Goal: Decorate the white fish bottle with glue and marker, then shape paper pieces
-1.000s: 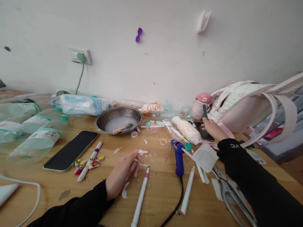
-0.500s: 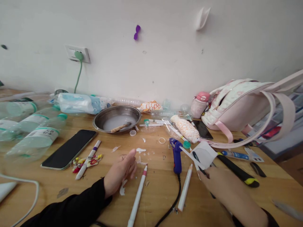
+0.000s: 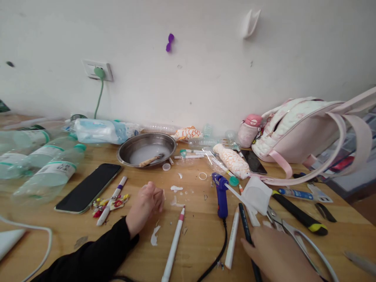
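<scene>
My left hand [image 3: 147, 205] rests on the table with its fingers curled in. Whether anything is inside them is hidden. Beside it lie white scraps [image 3: 155, 235] and a white marker with a pink band [image 3: 175, 244]. On the right, my right hand [image 3: 277, 252] is low over the table, slightly blurred, its thumb spread from the fingers. Its thumb meets or overlaps a dark pencil [image 3: 245, 223]; contact is unclear. Scissors [image 3: 283, 225] lie just beyond and partly under this hand. A white marker [image 3: 232, 239] and a blue glue gun [image 3: 221, 194] are to its left.
A metal bowl [image 3: 147, 139] with cloudy liquid and a brush stands at the back. Painted fish shapes [image 3: 232, 159], plastic bottles [image 3: 55, 170], a phone [image 3: 88, 188], a utility knife [image 3: 299, 213] and a pink bag [image 3: 296, 131] surround the work area. The glue gun's cord [image 3: 216, 256] runs frontward.
My right hand has drawn back toward the front, uncovering the scissors. The dark pencil has shifted and turned. My left hand's fingers have curled in more. The view has shifted slightly.
</scene>
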The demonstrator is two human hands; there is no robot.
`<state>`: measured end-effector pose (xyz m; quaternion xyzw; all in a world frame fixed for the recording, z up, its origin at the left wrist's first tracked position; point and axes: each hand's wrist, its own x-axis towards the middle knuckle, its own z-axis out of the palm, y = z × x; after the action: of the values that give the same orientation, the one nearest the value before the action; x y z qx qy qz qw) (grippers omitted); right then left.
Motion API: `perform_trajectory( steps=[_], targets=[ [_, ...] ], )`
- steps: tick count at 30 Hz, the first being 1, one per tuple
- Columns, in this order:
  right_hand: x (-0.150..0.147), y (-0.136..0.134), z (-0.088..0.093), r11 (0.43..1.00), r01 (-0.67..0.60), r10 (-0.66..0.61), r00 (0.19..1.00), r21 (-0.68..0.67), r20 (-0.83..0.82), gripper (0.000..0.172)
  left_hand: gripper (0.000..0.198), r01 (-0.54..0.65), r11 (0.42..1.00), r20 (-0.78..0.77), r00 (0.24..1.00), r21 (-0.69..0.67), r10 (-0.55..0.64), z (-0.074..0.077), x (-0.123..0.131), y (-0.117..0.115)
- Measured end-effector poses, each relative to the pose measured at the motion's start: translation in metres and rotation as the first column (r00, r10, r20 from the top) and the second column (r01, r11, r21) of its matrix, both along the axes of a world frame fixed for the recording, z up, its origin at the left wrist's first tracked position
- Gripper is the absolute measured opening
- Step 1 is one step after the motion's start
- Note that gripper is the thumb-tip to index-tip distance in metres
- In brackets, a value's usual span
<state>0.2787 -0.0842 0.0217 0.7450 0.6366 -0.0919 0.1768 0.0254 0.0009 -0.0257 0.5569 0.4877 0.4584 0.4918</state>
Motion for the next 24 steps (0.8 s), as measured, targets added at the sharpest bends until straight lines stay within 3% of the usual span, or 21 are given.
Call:
perform_trajectory(
  steps=[4, 8, 10, 13, 16, 19, 24],
  targets=[
    [-0.003, -0.002, -0.004, 1.0, -0.003, 0.003, 1.0, 0.006, 0.018, 0.036, 0.058, -0.063, 0.995, -0.195, 0.978, 0.074, 0.077, 0.006, -0.014, 0.015],
    [-0.002, -0.002, 0.002, 0.998, 0.058, -0.059, 0.996, 0.017, 0.067, 0.037, 0.049, -0.07, 0.979, -0.403, 0.904, 0.192, 0.144, 0.015, -0.023, 0.022],
    [-0.008, -0.004, 0.004, 0.999, 0.041, -0.042, 0.999, 0.023, 0.035, 0.038, 0.049, -0.031, 0.961, -0.469, 0.868, 0.274, 0.162, 0.019, -0.023, 0.022],
    [-0.024, -0.007, 0.002, 0.994, -0.085, 0.091, 0.992, 0.069, -0.089, 0.037, 0.048, 0.056, 0.935, -0.544, 0.825, 0.349, 0.154, 0.02, -0.02, 0.018],
    [-0.044, -0.001, -0.005, 0.972, -0.182, 0.193, 0.979, 0.146, -0.061, 0.033, 0.046, 0.174, 0.912, -0.598, 0.796, 0.371, 0.091, 0.015, -0.015, 0.013],
    [-0.062, 0.017, -0.012, 0.957, -0.223, 0.224, 0.974, 0.188, 0.017, 0.04, 0.043, 0.276, 0.883, -0.628, 0.778, 0.38, 0.028, 0.009, -0.015, 0.009],
    [-0.078, 0.044, -0.021, 0.961, -0.2, 0.205, 0.979, 0.193, -0.008, 0.051, 0.04, 0.365, 0.844, -0.66, 0.751, 0.394, -0.016, 0.002, -0.021, 0.006]
  ],
)
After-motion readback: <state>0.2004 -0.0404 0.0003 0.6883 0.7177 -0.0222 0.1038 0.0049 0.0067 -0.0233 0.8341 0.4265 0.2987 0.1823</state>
